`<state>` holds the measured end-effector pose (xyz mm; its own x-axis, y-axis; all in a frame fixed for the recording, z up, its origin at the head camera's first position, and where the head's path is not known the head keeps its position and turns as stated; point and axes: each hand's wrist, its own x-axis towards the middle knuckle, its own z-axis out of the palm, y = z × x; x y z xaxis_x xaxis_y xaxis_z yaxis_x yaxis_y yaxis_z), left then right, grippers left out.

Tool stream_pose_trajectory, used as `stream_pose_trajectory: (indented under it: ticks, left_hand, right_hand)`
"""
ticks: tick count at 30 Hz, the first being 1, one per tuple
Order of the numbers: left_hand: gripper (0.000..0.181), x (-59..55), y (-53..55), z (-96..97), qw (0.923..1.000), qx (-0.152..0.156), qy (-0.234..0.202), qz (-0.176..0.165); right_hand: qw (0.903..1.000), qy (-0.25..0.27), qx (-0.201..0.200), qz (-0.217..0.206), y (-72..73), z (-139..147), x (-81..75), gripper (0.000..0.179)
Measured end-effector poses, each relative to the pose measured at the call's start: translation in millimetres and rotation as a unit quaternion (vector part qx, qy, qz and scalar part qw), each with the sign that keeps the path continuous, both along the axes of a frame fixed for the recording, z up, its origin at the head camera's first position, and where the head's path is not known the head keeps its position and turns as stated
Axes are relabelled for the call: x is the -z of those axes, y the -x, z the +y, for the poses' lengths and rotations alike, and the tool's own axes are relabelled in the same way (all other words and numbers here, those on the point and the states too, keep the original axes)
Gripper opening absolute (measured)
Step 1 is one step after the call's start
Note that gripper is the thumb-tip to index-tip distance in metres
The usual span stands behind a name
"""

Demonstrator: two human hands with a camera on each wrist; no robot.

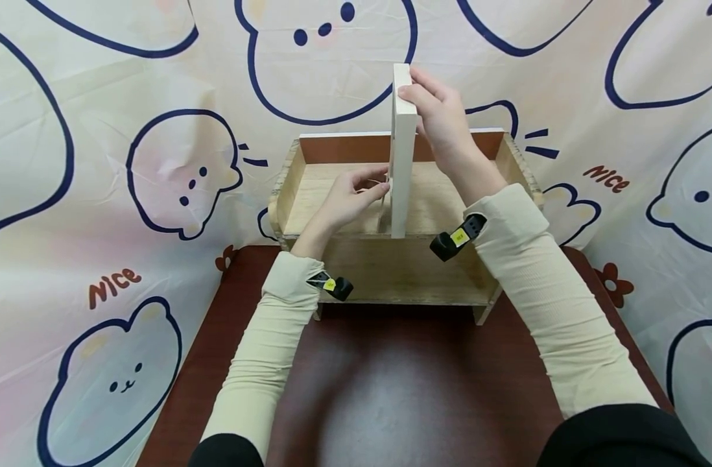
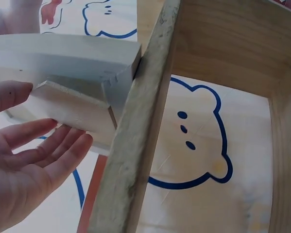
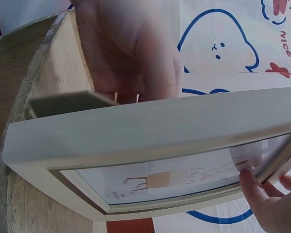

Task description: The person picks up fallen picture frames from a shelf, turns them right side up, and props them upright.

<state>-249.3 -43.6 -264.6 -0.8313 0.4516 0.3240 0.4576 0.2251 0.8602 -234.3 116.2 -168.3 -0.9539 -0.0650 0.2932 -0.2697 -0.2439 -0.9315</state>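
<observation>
A white picture frame (image 1: 403, 162) stands edge-on at the wooden shelf's (image 1: 344, 237) front edge. Behind its glass, in the right wrist view, is a print (image 3: 160, 180) of a chair-like drawing. My right hand (image 1: 446, 123) grips the frame near its top, with a fingertip on the glass side. On the other side, my left hand (image 1: 353, 198) is at the back. There the thumb and fingers of that hand (image 2: 33, 155) hold a thin stand flap (image 2: 75, 107) that angles out from the frame's back. Part of the right hand is hidden behind the frame.
The two-level wooden shelf has raised side walls (image 1: 522, 165) and a brown back strip (image 1: 344, 149). It stands on a dark reddish-brown table (image 1: 391, 389). A cloth with bear drawings (image 1: 187, 175) hangs behind and at both sides.
</observation>
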Motion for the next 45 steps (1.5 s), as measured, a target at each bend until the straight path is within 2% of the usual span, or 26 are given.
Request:
stream_pose_trajectory:
  ticks: [8,26,29,36,45]
  left_hand:
    - [0.036,-4.9,3.1,-9.8,0.9995,0.025,0.018,0.0]
    - [0.038,-25.0,12.5,-27.5,0.9903,0.047,0.13,0.003]
    - [0.038,-27.8,13.3,-29.9,0.9882,0.052,0.143,0.014]
    - [0.036,-33.7,15.5,-34.3,0.9841,0.061,0.161,0.044]
    - [0.037,-37.7,14.7,-36.6,0.9834,0.059,0.165,0.045]
  right_hand:
    - [1.0,-0.003,0.004,-0.006,0.3,-1,2.0,0.051]
    - [0.9998,-0.01,0.008,-0.012,0.0,0,2.4,0.051]
    - [0.9998,-0.014,0.008,-0.011,-0.1,0,2.4,0.051]
    - [0.9998,-0.018,0.008,-0.008,-0.3,0,2.1,0.051]
    - [0.9998,-0.013,0.01,-0.008,-1.2,-1,1.3,0.051]
